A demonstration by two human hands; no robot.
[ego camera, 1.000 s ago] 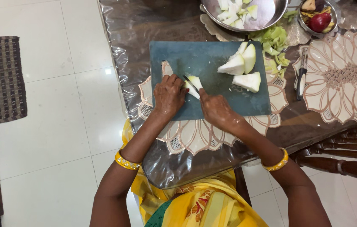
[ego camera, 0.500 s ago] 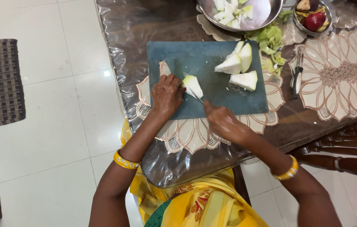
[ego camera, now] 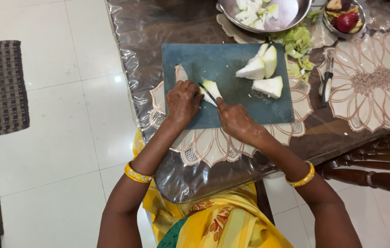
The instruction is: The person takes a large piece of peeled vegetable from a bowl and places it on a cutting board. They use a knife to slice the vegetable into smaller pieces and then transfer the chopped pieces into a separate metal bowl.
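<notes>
On a dark blue-grey cutting board [ego camera: 204, 57] lies a pale green-white vegetable wedge [ego camera: 212, 88]. My left hand [ego camera: 182, 102] presses down on its left end. My right hand [ego camera: 235, 120] grips a knife [ego camera: 207, 93] whose blade lies across the wedge. Three bigger wedges of the same vegetable [ego camera: 263, 71] rest at the board's far right.
A steel bowl [ego camera: 291, 18] with cut white pieces stands beyond the board, green peelings [ego camera: 298, 43] beside it. A small bowl [ego camera: 348, 20] holds a red fruit. A peeler [ego camera: 327, 82] lies right on a lace mat [ego camera: 374, 78]. Wooden chair [ego camera: 374, 165] at right; tiled floor left.
My right hand drew back toward me half a second ago, then pushed forward again, bringing the blade back across the wedge. My left hand has stayed on the wedge.
</notes>
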